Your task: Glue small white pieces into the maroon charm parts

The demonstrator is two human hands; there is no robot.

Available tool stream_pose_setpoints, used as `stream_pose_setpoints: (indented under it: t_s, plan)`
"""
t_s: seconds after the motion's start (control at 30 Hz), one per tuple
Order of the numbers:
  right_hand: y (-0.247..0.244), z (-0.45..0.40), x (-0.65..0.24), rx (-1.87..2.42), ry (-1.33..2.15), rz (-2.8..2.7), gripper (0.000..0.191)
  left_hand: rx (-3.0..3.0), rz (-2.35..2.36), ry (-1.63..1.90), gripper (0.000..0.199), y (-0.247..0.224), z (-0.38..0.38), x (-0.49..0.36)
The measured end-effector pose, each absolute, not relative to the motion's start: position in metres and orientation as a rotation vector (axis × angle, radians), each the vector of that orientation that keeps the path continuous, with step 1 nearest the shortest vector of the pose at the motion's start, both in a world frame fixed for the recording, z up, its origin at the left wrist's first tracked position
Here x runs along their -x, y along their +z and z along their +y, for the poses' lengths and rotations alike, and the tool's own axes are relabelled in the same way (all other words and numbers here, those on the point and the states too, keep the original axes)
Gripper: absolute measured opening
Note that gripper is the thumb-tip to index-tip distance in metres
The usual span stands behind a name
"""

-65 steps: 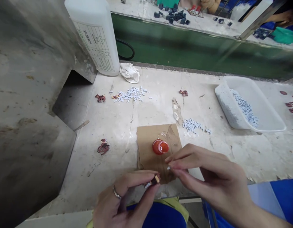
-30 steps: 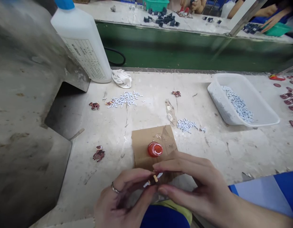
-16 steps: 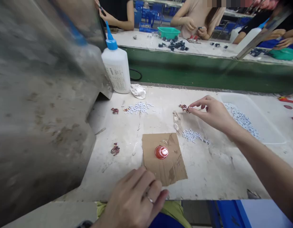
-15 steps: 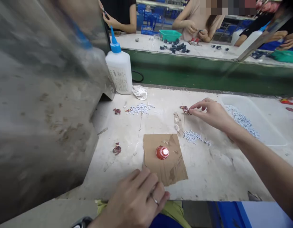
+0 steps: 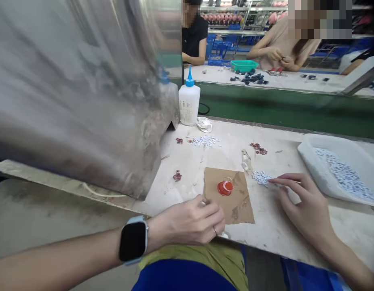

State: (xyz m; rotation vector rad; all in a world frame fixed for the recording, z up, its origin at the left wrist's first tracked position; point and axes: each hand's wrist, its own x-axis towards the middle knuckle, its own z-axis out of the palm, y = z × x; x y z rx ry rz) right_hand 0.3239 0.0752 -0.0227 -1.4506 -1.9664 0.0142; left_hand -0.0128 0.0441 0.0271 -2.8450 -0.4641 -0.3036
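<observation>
My left hand [image 5: 194, 221], a watch on its wrist, is curled at the table's front edge over the near left corner of a cardboard piece [image 5: 239, 202]. Its fingers are closed, and what they hold is hidden. On the cardboard sits a small red cup [image 5: 225, 187] with a shiny top. My right hand [image 5: 305, 206] has its fingers apart, with the fingertips at a small pile of white-and-blue pieces [image 5: 260, 177]. Dark red pieces [image 5: 258, 149] lie together behind that pile. Two more reddish pieces are at the left, one nearer [image 5: 177, 176] and one farther [image 5: 179, 141].
A large metal housing [image 5: 114, 101] fills the left. A white bottle [image 5: 189, 103] with a blue tip and a crumpled white wad [image 5: 204, 125] stand behind. A translucent tray [image 5: 311, 161] of small pieces is at right. People work beyond the green barrier [image 5: 250, 105].
My right hand has left the dark red pieces and come nearer, to the small white-and-blue pile. The camera view has shifted, showing more of my left forearm and the watch.
</observation>
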Motion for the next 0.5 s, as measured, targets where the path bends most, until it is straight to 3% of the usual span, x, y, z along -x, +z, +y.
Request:
stream_pose_setpoints:
  t_s: [0.13, 0.23, 0.43, 0.5]
  plan:
    - [-0.035, 0.074, -0.318, 1.25, -0.054, -2.032, 0.022, 2.948, -0.509, -0.21, 0.069, 0.02, 0.035, 0.012]
    - [-0.038, 0.073, -0.317, 1.265, -0.069, -2.056, 0.024, 3.005, -0.603, -0.228, 0.088, 0.016, 0.029, 0.012]
    - [-0.041, 0.07, -0.318, 1.255, -0.123, -2.102, 0.024, 3.039, -0.695, -0.442, 0.085, 0.015, 0.015, 0.017]
    - [-0.041, 0.069, -0.32, 1.249, -0.076, -2.098, 0.025, 3.02, -0.664, -0.602, 0.069, 0.014, 0.005, 0.033]
